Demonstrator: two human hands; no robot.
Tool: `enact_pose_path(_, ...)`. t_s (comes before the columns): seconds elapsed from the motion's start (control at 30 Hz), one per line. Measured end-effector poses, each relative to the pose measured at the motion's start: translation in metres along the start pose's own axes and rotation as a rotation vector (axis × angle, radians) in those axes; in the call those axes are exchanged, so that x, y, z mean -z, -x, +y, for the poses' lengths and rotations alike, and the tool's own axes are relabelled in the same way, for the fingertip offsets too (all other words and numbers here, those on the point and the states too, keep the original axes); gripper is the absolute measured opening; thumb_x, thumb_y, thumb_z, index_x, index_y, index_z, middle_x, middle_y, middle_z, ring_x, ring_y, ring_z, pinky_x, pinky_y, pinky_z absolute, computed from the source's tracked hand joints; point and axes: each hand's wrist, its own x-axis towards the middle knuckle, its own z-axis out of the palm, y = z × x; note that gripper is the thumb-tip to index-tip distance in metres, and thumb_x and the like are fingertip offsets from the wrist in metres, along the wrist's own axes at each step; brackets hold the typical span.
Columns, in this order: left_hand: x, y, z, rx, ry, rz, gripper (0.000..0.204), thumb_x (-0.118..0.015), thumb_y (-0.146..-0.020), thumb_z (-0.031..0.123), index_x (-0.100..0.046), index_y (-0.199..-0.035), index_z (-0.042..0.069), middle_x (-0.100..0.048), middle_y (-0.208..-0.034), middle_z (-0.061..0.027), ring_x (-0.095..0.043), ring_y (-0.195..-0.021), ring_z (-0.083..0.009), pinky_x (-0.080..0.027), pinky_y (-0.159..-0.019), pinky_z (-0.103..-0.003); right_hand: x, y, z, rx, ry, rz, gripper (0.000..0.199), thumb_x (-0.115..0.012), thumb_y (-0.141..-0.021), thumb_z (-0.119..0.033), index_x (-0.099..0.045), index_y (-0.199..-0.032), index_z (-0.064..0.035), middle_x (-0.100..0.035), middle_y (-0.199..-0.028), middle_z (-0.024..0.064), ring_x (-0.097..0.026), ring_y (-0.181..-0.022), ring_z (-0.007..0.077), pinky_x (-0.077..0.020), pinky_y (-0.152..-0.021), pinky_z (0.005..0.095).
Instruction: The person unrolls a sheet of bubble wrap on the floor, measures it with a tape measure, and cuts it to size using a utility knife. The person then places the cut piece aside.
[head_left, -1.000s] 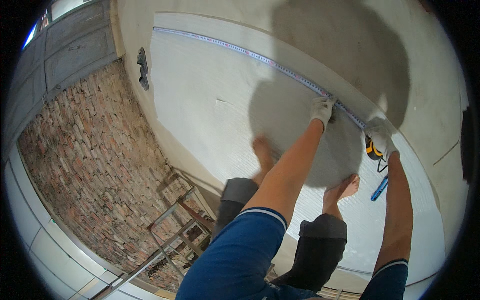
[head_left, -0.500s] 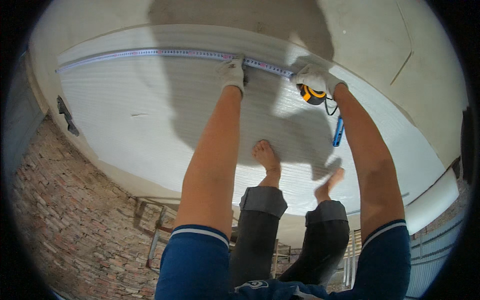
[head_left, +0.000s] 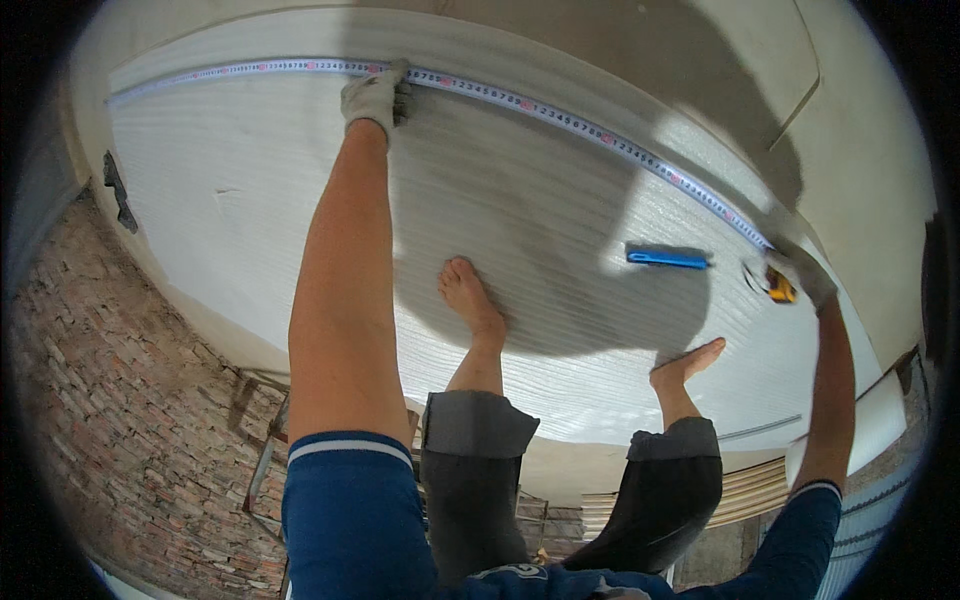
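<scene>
A white tape measure blade (head_left: 560, 118) runs in a long bend across a white foam sheet (head_left: 250, 240), from its far left corner towards the right. My left hand (head_left: 370, 100), in a pale work glove, is closed at the blade near the sheet's far side, its fingertips partly hidden. Out at the right, my gloved right hand (head_left: 810, 278) grips the yellow and black tape measure case (head_left: 780, 287), from which the blade comes out; a dark strap loops beside it. A blue utility knife (head_left: 667, 259) lies on the sheet between my hands, nearer the right one.
My bare feet (head_left: 470, 295) stand on the foam sheet. A dark torn scrap (head_left: 120, 190) lies by the sheet's left edge. Pale board (head_left: 850, 110) extends past the far edge. Brick paving (head_left: 130, 380) and a metal frame (head_left: 262, 470) are at lower left; a white roll (head_left: 870, 425) is at the right.
My right hand has moved far to the right with the case, drawing out more blade. The left hand stays at the blade. The view has shifted, and the knife appears turned sideways.
</scene>
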Motion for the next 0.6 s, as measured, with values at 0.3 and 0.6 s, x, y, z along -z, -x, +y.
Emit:
enact_pose_path(0.3,-0.001,0.014,0.014,0.058,0.059,-0.082,0.025,-0.077,-0.084,0.025,-0.06,-0.076,0.008,-0.057,-0.06,-0.0035,-0.046,-0.041,-0.0117,-0.031,-0.036,-0.028,0.099,-0.01,0.182,-0.179,-0.082,-0.06,0.025,-0.067,-0.091,-0.034,-0.06,-0.086,-0.0102,-0.059,-0.072,-0.0028,-0.052,-0.064,0.0097,-0.044,-0.059,0.029)
enact_pose_path(0.6,0.017,-0.041,-0.02,-0.068,0.01,-0.128,0.015,-0.059,-0.097,0.027,-0.063,-0.097,0.013,-0.058,-0.079,-0.0015,-0.053,-0.065,-0.0141,-0.047,-0.056,-0.029,0.075,-0.026,0.174,-0.088,0.227,0.232,0.029,-0.063,-0.087,-0.026,-0.054,-0.069,-0.0047,-0.057,-0.059,0.0064,-0.054,-0.052,0.0145,-0.0448,-0.05,0.0348)
